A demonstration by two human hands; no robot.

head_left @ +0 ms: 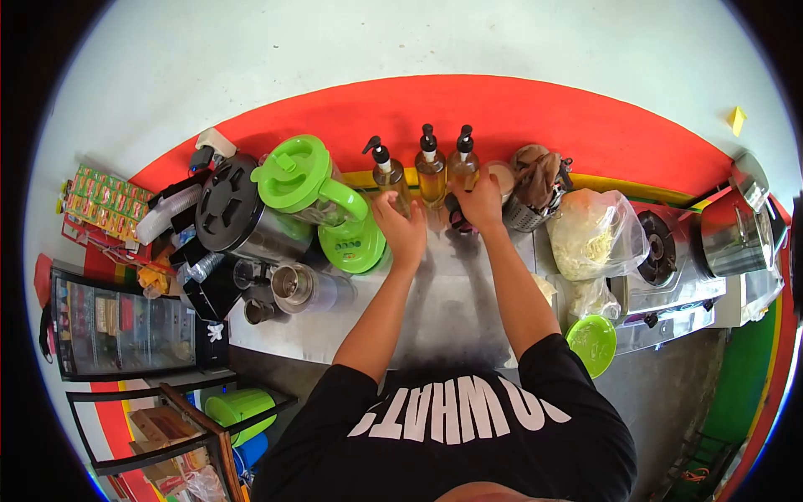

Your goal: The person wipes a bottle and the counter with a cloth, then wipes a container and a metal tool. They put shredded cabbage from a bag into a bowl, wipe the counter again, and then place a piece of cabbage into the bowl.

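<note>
Three pump bottles with black tops and amber liquid stand in a row against the back wall. My left hand [403,232] is beside the lower part of the left pump bottle [388,171], fingers curved and thumb apart. The middle pump bottle [431,171] stands between my hands. At the right pump bottle [462,167], my right hand [480,203] closes around its lower side, thumb in front and fingers partly hidden. Just under that hand sits a small dark purple item [457,219]. Both forearms stretch over the metal counter [452,318].
Left of my hands stand a green blender [305,180], a large black-lidded steel container [230,205] and a steel cup [293,284]. To the right are a perforated utensil holder [525,216], a plastic bag of pale shreds [590,238], a green bowl [592,345] and a gas stove [669,272].
</note>
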